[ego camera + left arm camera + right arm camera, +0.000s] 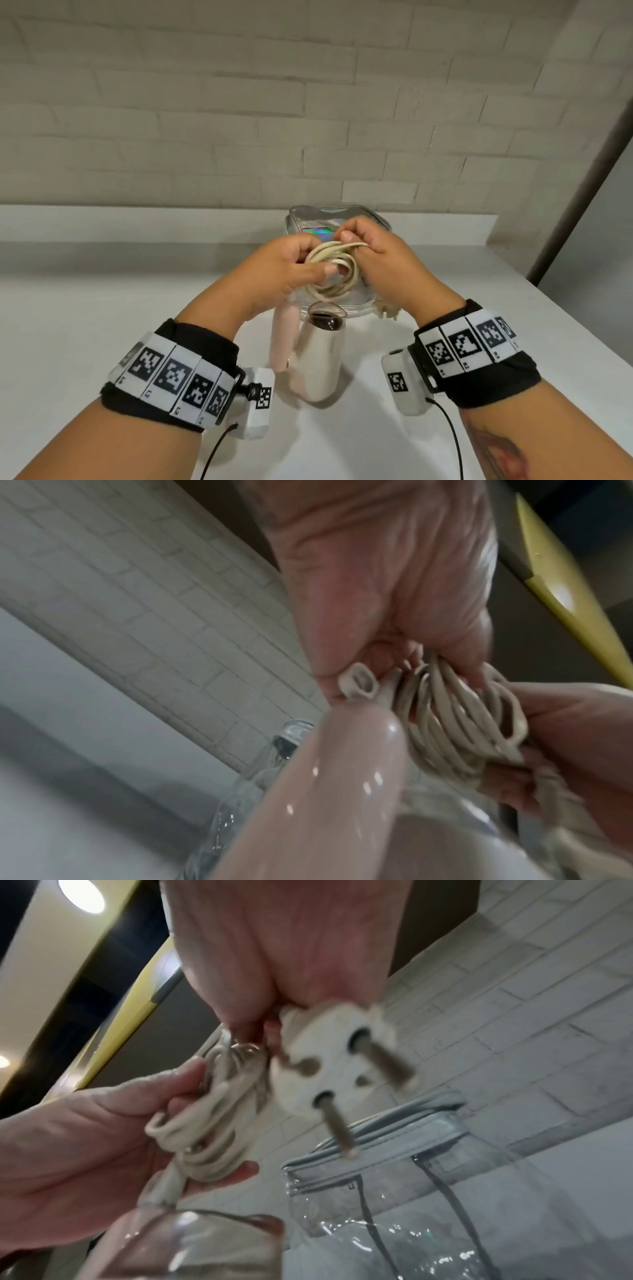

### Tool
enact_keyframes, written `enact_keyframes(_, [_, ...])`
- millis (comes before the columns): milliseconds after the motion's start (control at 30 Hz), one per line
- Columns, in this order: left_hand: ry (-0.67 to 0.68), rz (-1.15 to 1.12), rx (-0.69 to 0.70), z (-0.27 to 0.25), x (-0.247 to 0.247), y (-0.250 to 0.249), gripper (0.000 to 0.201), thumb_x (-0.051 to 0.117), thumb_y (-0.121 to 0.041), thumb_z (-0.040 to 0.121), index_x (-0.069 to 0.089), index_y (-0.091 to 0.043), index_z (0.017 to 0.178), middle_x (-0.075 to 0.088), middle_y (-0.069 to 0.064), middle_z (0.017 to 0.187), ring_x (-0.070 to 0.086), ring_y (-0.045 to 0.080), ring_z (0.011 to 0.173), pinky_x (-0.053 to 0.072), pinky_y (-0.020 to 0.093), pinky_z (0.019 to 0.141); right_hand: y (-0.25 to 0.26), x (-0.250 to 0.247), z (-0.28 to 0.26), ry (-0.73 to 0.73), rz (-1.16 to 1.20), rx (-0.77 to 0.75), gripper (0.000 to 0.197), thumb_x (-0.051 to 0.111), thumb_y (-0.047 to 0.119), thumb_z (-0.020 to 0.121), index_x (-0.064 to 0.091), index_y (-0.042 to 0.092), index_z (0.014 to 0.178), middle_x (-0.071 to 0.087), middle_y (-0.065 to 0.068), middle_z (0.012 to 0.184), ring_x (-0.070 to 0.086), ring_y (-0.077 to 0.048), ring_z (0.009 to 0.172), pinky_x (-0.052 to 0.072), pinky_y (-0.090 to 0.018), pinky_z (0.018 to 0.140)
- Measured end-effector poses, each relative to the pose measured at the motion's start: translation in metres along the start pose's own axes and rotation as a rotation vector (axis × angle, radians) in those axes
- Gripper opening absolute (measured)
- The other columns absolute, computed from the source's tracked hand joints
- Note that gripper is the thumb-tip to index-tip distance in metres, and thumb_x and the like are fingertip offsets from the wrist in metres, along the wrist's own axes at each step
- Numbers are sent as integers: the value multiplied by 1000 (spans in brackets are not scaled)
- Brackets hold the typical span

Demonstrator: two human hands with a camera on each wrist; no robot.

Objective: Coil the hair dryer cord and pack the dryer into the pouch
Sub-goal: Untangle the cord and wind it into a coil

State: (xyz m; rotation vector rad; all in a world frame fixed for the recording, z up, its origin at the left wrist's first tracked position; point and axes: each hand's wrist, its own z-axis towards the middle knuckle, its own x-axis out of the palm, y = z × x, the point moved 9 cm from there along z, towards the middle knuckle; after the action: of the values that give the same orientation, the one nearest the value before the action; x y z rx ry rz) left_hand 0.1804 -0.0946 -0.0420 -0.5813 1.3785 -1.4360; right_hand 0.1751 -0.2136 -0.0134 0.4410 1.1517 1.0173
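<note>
Both hands hold a cream cord coil (334,270) above the table. My left hand (291,265) grips the coil's left side, thumb through the loops (455,723). My right hand (373,253) pinches the strands at the top right, and the white two-pin plug (329,1066) hangs under its palm (387,310). The pale pink hair dryer (311,356) hangs or stands below the coil, its folded handle (325,791) to the left. The clear, iridescent pouch (329,222) lies behind the hands; its zipped rim (377,1139) shows in the right wrist view.
A white table (102,325) runs to a raised ledge (137,222) under a white brick wall (205,102). The table's right edge (582,318) slants toward me. Wrist bands with black cables sit on both forearms.
</note>
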Motion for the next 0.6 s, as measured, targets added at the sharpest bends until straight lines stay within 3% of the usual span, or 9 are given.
enact_keyframes(100, [-93, 154, 81, -2, -2, 1, 18, 57, -39, 85, 64, -23, 91, 65, -1, 80, 61, 13, 74, 51, 42, 81, -6, 0, -1, 38, 54, 30, 16, 47, 28, 94, 62, 25, 94, 66, 3, 80, 58, -13, 71, 49, -37, 70])
enact_keyframes(167, [-139, 179, 90, -3, -5, 1, 28, 53, -49, 82, 62, -23, 86, 61, -4, 65, 57, 16, 65, 50, 48, 75, -9, -1, -2, 99, 35, 12, 14, 51, 29, 93, 65, 28, 95, 68, 2, 84, 59, -18, 74, 48, -35, 72])
enact_keyframes(233, [-170, 99, 55, -4, -10, 5, 39, 56, -54, 77, 61, -15, 85, 56, -2, 58, 52, 20, 59, 50, 52, 70, -19, -8, -4, 140, -75, 18, 13, 56, 37, 90, 68, 32, 86, 68, 1, 81, 60, -20, 74, 49, -35, 74])
enact_keyframes(333, [-199, 33, 31, -5, -14, 11, 35, 56, -56, 76, 61, -21, 75, 53, -5, 52, 49, 18, 53, 44, 43, 60, -44, -13, -10, 231, -304, 162, 26, 60, 48, 85, 67, 28, 71, 61, -7, 63, 55, -18, 52, 48, -33, 59])
enact_keyframes(433, [-203, -2, 41, -4, -6, 11, 33, 54, -54, 82, 59, -24, 71, 51, -4, 55, 49, 20, 52, 44, 39, 60, -60, -6, -13, 232, -368, 209, 26, 61, 36, 86, 67, 14, 73, 64, -9, 58, 60, -20, 52, 50, -32, 61])
enact_keyframes(500, [-212, -1, 42, -4, -1, 11, 31, 52, -44, 91, 58, -19, 75, 50, 0, 57, 50, 15, 49, 43, 29, 54, -67, -5, -9, 137, -285, 203, 24, 60, 27, 88, 66, 10, 72, 64, -3, 56, 59, -17, 54, 52, -34, 66])
enact_keyframes(600, [-239, 32, 47, -4, 2, 11, 28, 51, -34, 95, 57, -15, 76, 52, 1, 54, 50, 9, 46, 41, 21, 49, -79, 3, -9, 8, 279, 311, 15, 60, 12, 89, 66, -1, 84, 66, -9, 69, 64, -20, 63, 59, -35, 68])
